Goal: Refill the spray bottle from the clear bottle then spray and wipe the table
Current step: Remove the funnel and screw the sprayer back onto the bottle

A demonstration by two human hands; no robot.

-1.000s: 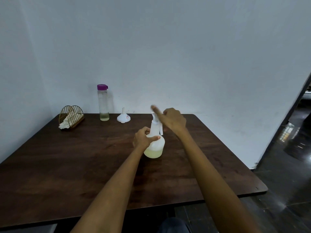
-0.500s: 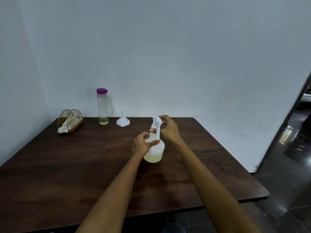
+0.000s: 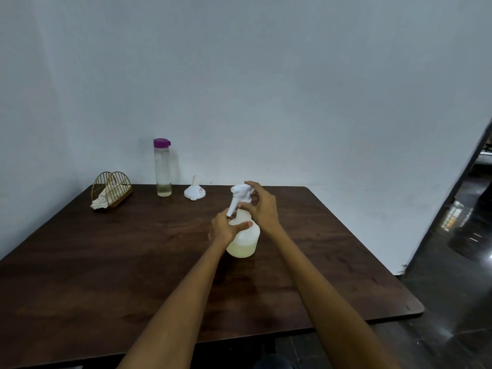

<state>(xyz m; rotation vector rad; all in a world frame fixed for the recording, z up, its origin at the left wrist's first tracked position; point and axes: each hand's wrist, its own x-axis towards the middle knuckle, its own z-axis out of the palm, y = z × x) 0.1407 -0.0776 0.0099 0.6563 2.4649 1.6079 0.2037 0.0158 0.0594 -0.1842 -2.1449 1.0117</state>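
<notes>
A white spray bottle [image 3: 245, 242] with pale yellow liquid at its bottom stands in the middle of the dark wooden table [image 3: 106, 262]. My left hand [image 3: 225, 229] grips the bottle's shoulder. My right hand [image 3: 262, 206] holds the white spray head [image 3: 239, 194] at the bottle's neck, its trigger pointing down-left. A tall clear bottle [image 3: 163, 167] with a purple cap stands at the back of the table, a little liquid left at its bottom. Beside it a white funnel [image 3: 195, 192] lies upside down.
A gold wire holder [image 3: 111, 189] with a white cloth [image 3: 99, 203] in it sits at the table's back left. A grey wall runs behind the table. To the right is a dark glossy floor [image 3: 458, 262] and a doorway.
My right hand has come down from above the bottle onto the spray head and turned it, so the trigger now points down-left. The left hand keeps its hold on the bottle.
</notes>
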